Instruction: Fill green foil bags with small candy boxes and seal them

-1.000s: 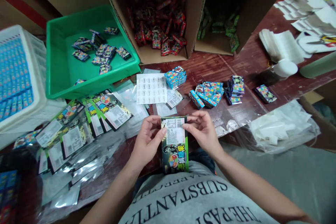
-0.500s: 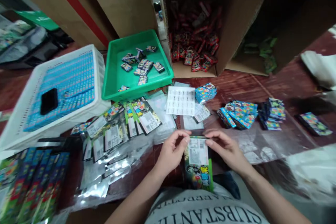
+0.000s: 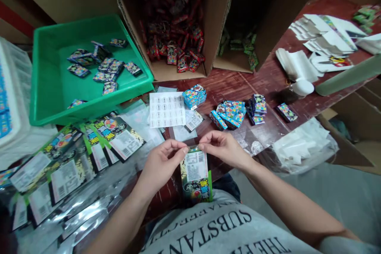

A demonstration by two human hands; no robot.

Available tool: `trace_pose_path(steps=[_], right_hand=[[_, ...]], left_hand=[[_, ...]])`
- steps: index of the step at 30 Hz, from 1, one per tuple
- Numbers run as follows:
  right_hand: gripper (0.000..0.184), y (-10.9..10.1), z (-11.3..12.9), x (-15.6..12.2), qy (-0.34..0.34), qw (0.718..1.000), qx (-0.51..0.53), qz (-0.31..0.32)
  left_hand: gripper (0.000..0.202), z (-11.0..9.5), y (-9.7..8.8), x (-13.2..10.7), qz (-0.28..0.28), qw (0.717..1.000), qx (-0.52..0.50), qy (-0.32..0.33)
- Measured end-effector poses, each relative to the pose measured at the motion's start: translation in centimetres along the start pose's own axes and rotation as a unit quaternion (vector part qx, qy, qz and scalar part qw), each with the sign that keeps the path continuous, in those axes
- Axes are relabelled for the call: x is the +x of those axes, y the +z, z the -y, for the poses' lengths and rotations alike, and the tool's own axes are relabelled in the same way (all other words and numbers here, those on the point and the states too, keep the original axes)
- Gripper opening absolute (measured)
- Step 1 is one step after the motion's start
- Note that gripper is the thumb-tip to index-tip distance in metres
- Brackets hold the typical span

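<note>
A green and black printed pouch with a white barcode label hangs upright in front of my chest. My left hand pinches its top edge from the left. From the right, my right hand pinches the same top edge, so both hands are closed on the pouch. More pouches of the same print lie fanned out on the table to my left. A white sheet of round stickers lies just beyond my hands.
A green tray holding small dark packets stands at the back left. An open cardboard box of red packets stands behind. Small blue boxes lie in piles at centre right. Clear bags and white folded cartons lie right.
The camera swung left and back again. My fingers have moved from the pouch's label up to its top edge, and the pouch sits a little lower.
</note>
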State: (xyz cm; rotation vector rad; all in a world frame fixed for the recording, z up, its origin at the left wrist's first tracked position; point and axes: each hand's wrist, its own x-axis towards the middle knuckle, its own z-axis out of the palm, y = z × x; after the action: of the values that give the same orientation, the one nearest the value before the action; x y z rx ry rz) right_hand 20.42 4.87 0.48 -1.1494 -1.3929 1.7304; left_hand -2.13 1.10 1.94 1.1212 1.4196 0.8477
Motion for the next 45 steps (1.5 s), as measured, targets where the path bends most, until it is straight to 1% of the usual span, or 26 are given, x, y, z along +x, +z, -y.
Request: trace_pose_path(steps=[2, 5, 8, 13, 16, 19, 21, 23, 25, 26, 27, 28, 29, 30, 32, 33, 34, 35, 37, 38, 39, 40, 41, 43, 44, 45], right_hand=[[0.029, -0.3, 0.2, 0.2, 0.031, 0.999, 0.019, -0.002], [0.029, -1.3, 0.2, -0.1, 0.051, 0.998, 0.023, 0.025], [0.026, -2.2, 0.0, -0.7, 0.026, 0.999, 0.018, 0.034], [0.023, -2.2, -0.9, -0.7, -0.018, 0.999, 0.008, 0.039], [0.018, -1.8, -1.2, -0.2, -0.04, 0.996, -0.052, 0.059], [0.015, -1.5, -0.4, 0.6, -0.065, 0.983, -0.132, 0.11], [0.016, -1.4, 1.0, 1.9, -0.107, 0.961, -0.202, 0.155], [0.017, -1.2, 2.8, 4.2, -0.181, 0.921, -0.298, 0.176], [0.029, -0.6, 4.9, 7.7, -0.255, 0.865, -0.403, 0.155], [0.038, -0.1, 5.9, 9.8, -0.271, 0.837, -0.456, 0.133], [0.046, 0.5, 6.8, 12.1, -0.267, 0.809, -0.512, 0.109], [0.051, 1.2, 7.5, 14.5, -0.238, 0.782, -0.57, 0.084], [0.056, 2.0, 8.1, 16.7, -0.193, 0.755, -0.622, 0.067], [0.06, 2.9, 8.5, 18.8, -0.152, 0.734, -0.659, 0.065], [0.065, 4.4, 8.9, 22.0, -0.105, 0.715, -0.686, 0.078], [0.061, 5.0, 9.0, 23.0, -0.099, 0.715, -0.686, 0.089], [0.054, 5.4, 9.2, 23.5, -0.104, 0.719, -0.68, 0.098], [0.047, 5.6, 9.4, 23.6, -0.112, 0.724, -0.672, 0.107], [0.036, 5.5, 10.0, 22.6, -0.139, 0.737, -0.648, 0.133], [0.034, 5.2, 10.4, 21.8, -0.153, 0.749, -0.627, 0.15], [0.032, 4.8, 10.8, 20.7, -0.166, 0.771, -0.592, 0.168], [0.031, 4.3, 11.1, 19.7, -0.174, 0.801, -0.542, 0.183], [0.03, 3.8, 11.3, 18.6, -0.18, 0.839, -0.477, 0.188], [0.028, 2.9, 11.1, 16.6, -0.187, 0.911, -0.327, 0.167], [0.028, 2.5, 10.7, 15.7, -0.193, 0.933, -0.267, 0.144], [0.028, 2.3, 10.2, 15.0, -0.203, 0.944, -0.23, 0.118]], left_hand=[[0.022, -0.9, 0.1, 0.4, 0.015, 1.0, 0.01, -0.013], [0.024, -1.4, 0.0, 0.7, 0.063, 0.998, 0.017, -0.012], [0.027, -1.0, -0.1, 0.6, 0.093, 0.996, -0.004, -0.002], [0.021, 0.1, -0.3, 1.0, 0.097, 0.995, -0.02, 0.016], [0.016, 0.0, -1.1, 1.2, 0.103, 0.994, 0.004, 0.047], [0.011, -0.2, -2.3, 0.9, 0.111, 0.989, 0.038, 0.089], [0.012, -0.1, -3.3, 0.7, 0.11, 0.987, 0.07, 0.098], [0.014, 0.4, -4.2, 0.6, 0.094, 0.983, 0.128, 0.098], [0.014, 1.2, -5.0, 1.0, 0.065, 0.97, 0.209, 0.107], [0.013, 1.7, -5.2, 1.2, 0.047, 0.959, 0.252, 0.12], [0.011, 2.0, -5.4, 1.6, 0.029, 0.946, 0.292, 0.136], [0.01, 2.4, -5.3, 1.9, 0.014, 0.934, 0.325, 0.151], [0.008, 2.6, -5.3, 2.3, 0.005, 0.922, 0.35, 0.163], [0.007, 2.7, -5.2, 2.6, 0.003, 0.914, 0.368, 0.171], [0.007, 2.4, -5.2, 3.2, 0.014, 0.906, 0.384, 0.181], [0.008, 2.1, -5.4, 3.6, 0.012, 0.904, 0.384, 0.187], [0.011, 1.6, -5.9, 4.0, -0.008, 0.904, 0.381, 0.195], [0.018, 1.0, -6.6, 4.4, -0.051, 0.902, 0.376, 0.207], [0.047, -0.5, -8.6, 5.3, -0.17, 0.889, 0.354, 0.235], [0.065, -1.2, -9.7, 5.8, -0.218, 0.883, 0.334, 0.247], [0.078, -1.9, -10.7, 6.3, -0.24, 0.885, 0.305, 0.255], [0.083, -2.5, -11.5, 6.6, -0.236, 0.898, 0.267, 0.258], [0.077, -2.9, -12.0, 6.9, -0.216, 0.916, 0.223, 0.254], [0.046, -3.5, -12.2, 7.2, -0.183, 0.946, 0.14, 0.227], [0.033, -3.6, -12.0, 7.1, -0.187, 0.954, 0.107, 0.21], [0.027, -3.5, -11.6, 7.1, -0.199, 0.958, 0.08, 0.192]])
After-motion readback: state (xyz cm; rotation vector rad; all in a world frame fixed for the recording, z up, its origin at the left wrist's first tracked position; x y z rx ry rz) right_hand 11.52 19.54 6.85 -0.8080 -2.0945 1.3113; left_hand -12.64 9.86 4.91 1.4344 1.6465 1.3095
